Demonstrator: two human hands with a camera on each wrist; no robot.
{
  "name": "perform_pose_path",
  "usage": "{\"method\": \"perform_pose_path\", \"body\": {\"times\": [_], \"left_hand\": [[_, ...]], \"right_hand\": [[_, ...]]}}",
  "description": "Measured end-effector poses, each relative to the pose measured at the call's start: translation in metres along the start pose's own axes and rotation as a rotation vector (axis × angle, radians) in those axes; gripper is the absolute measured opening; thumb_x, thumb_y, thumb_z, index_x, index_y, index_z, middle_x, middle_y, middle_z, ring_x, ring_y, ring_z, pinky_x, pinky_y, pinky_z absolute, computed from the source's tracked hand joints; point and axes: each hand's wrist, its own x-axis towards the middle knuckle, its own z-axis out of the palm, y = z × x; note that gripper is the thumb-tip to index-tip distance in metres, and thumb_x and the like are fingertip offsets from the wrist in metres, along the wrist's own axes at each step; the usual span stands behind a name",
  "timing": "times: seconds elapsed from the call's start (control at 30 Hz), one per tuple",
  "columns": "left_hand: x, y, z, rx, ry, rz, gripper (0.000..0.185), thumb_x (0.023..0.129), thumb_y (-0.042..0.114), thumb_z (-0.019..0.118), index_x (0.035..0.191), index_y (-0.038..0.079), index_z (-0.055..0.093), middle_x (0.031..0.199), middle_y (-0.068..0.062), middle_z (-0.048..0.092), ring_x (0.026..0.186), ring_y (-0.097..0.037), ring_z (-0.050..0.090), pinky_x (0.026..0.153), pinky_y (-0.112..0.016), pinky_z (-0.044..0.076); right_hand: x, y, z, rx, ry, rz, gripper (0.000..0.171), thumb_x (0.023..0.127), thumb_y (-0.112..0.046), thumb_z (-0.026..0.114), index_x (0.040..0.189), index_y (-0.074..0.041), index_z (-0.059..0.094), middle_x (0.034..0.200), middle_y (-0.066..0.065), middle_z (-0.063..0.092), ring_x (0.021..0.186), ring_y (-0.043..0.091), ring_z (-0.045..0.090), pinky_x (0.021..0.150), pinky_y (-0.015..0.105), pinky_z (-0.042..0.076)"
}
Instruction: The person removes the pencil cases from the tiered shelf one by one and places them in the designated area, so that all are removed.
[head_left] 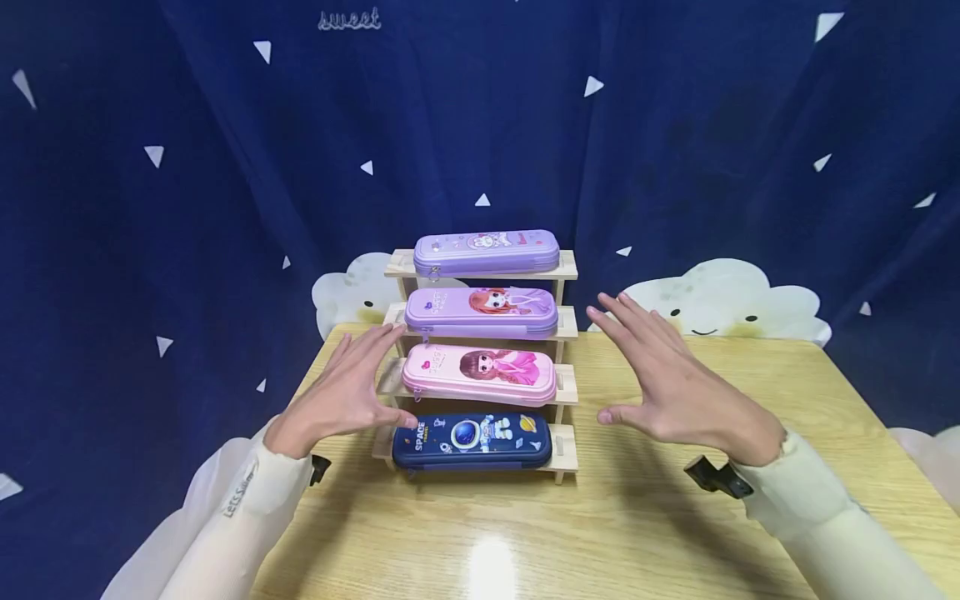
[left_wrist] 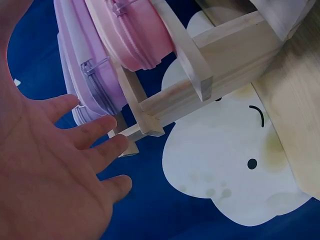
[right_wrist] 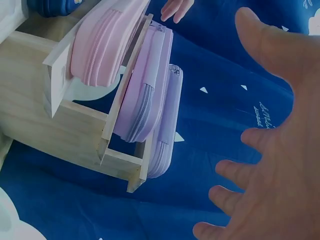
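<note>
I see a stepped wooden rack standing at the back of the wooden table, with 4 pencil cases on its 4 tiers. From top to bottom they are a lilac pencil case, a purple pencil case with a girl, a pink pencil case with a girl and a navy space pencil case.

My left hand sits at the rack's left end, fingers straight and slightly spread, palm facing the cases. Its thumb tip lies at the corner of the navy space pencil case, and its fingertips reach toward the purple one; I cannot tell whether they touch. In the left wrist view the fingers are loosely fanned just beside the rack's wooden slats.

My right hand hovers to the right of the rack, apart from it, fingers extended and spread, thumb pointing toward the rack. It holds nothing.

Behind the table hangs a dark blue curtain with white triangles and cloud faces.
</note>
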Motion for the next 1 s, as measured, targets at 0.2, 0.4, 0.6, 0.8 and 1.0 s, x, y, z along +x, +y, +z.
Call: {"method": "perform_pose_path", "body": {"times": [0.2, 0.4, 0.6, 0.8, 1.0], "left_hand": [[0.001, -0.004, 0.003, -0.013, -0.003, 0.001, 0.126, 0.05, 0.076, 0.073, 0.15, 0.023, 0.018, 0.153, -0.008, 0.027, 0.143, -0.027, 0.021, 0.116, -0.059, 0.011], [0.001, -0.008, 0.006, -0.078, -0.012, -0.021, 0.126, 0.05, 0.066, 0.08, 0.15, 0.022, 0.017, 0.154, -0.009, 0.025, 0.142, -0.029, 0.023, 0.116, -0.058, 0.014], [0.0, -0.013, 0.014, -0.124, -0.012, -0.071, 0.127, 0.05, 0.065, 0.081, 0.151, 0.025, 0.014, 0.155, -0.007, 0.023, 0.141, -0.031, 0.024, 0.114, -0.057, 0.021], [-0.002, -0.015, 0.016, -0.166, -0.005, -0.099, 0.128, 0.05, 0.068, 0.079, 0.151, 0.028, 0.011, 0.155, -0.005, 0.023, 0.141, -0.03, 0.026, 0.111, -0.057, 0.027], [-0.006, -0.018, 0.018, -0.207, -0.012, -0.116, 0.128, 0.051, 0.061, 0.083, 0.151, 0.026, 0.011, 0.155, -0.007, 0.022, 0.14, -0.032, 0.026, 0.11, -0.058, 0.028]], "right_hand": [[0.002, 0.001, 0.005, 0.021, 0.012, -0.012, 0.121, 0.058, -0.05, 0.083, 0.151, -0.026, 0.01, 0.159, -0.002, 0.008, 0.147, 0.027, 0.006, 0.111, 0.061, 0.019], [0.002, 0.002, 0.009, 0.032, 0.024, -0.034, 0.121, 0.059, -0.051, 0.083, 0.151, -0.021, 0.011, 0.159, 0.001, 0.01, 0.147, 0.028, 0.008, 0.113, 0.057, 0.019], [0.001, 0.002, 0.017, 0.11, -0.01, -0.018, 0.118, 0.062, -0.056, 0.079, 0.151, -0.021, 0.01, 0.158, 0.002, 0.012, 0.146, 0.028, 0.011, 0.114, 0.052, 0.023], [-0.001, 0.0, 0.025, 0.175, -0.064, 0.04, 0.115, 0.065, -0.067, 0.07, 0.151, -0.028, 0.005, 0.158, -0.002, 0.01, 0.146, 0.025, 0.013, 0.111, 0.055, 0.027], [-0.004, 0.0, 0.036, 0.193, -0.042, 0.033, 0.113, 0.066, -0.066, 0.071, 0.151, -0.026, 0.008, 0.157, 0.002, 0.017, 0.142, 0.026, 0.022, 0.111, 0.053, 0.029]]}}
